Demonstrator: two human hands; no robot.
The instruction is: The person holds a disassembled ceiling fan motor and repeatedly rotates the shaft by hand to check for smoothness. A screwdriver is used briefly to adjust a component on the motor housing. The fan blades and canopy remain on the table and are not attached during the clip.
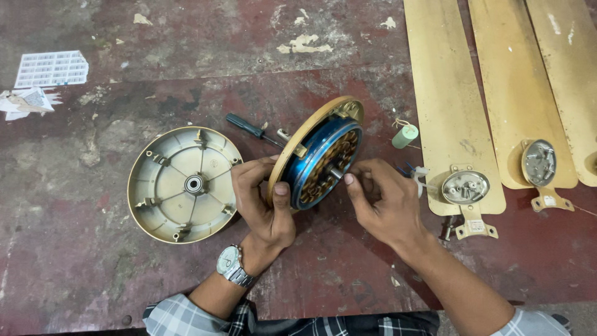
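**Fan motor held on edge**

Head view: the left hand (264, 202) clasps the rim of the fan motor (320, 155), tilted on edge mid-surface; the right hand (382, 196) pinches its shaft (336, 172). It looks heavy and rigid, best gripped by the rim, away from the fragile copper windings. One motor cover (185, 184) lies left, one screwdriver (252, 129) beyond, three blades (451, 93) at right.

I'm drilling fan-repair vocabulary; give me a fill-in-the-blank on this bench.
The left hand holds the fan motor tilted on its ____.
The right hand pinches the motor's central ____.
A wristwatch sits on the ____ wrist.
The open round cover lies to the ____ of the motor.

Missing words: edge; shaft; left; left
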